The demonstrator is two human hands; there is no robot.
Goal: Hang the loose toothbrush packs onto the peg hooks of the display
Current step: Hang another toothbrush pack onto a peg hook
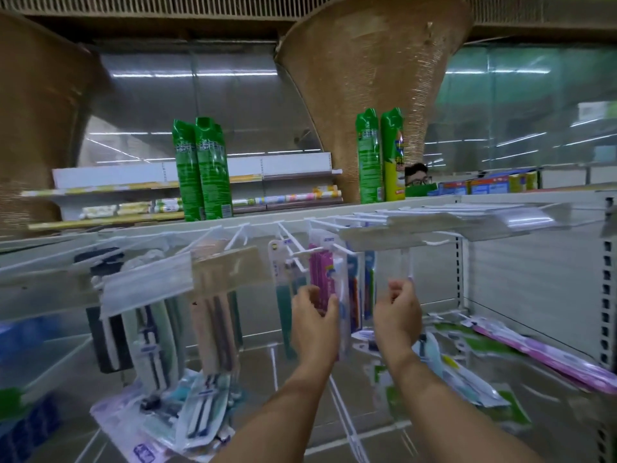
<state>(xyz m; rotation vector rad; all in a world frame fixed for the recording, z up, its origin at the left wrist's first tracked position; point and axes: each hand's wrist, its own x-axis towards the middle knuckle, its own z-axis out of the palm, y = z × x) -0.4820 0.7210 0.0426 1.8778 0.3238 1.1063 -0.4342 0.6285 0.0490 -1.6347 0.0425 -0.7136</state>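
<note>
Few hung packs up. My left hand grips pink toothbrush pack near peg hook; right hand curled by clear pack, grip unclear. Many loose packs left on shelf.

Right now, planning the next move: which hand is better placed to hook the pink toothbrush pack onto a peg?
Left. The left hand grips the pink toothbrush pack right by a peg hook; the right hand is off to the side.

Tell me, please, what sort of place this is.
Probably a shop aisle: white wire peg hooks carry carded toothbrush packs, tall green cans stand on the top shelf, and clear plastic label strips front the hooks.
</note>
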